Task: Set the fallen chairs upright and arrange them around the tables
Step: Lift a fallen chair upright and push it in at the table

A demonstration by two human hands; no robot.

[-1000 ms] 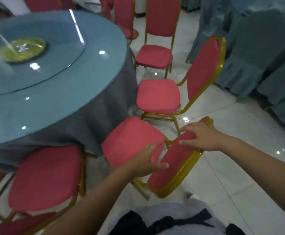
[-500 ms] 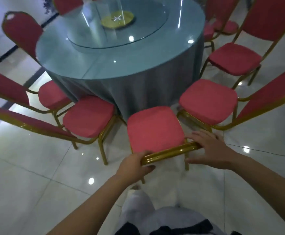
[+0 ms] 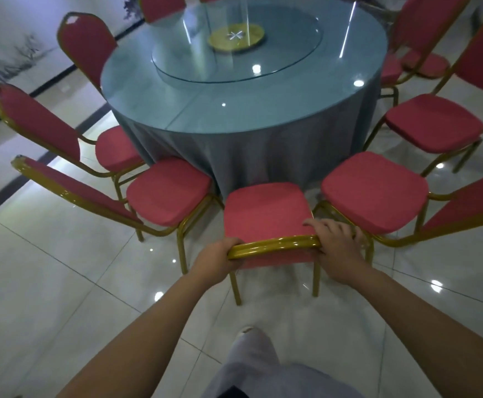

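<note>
Grips the chair's top rail in left hand and right hand, fingers curled over it; risks knocking the lower-right chair if skewed.

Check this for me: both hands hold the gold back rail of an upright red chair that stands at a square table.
The table is round, not square; the head view shows it. The rest holds: the left hand and right hand hold the gold back rail of the upright red chair standing at it.
</note>
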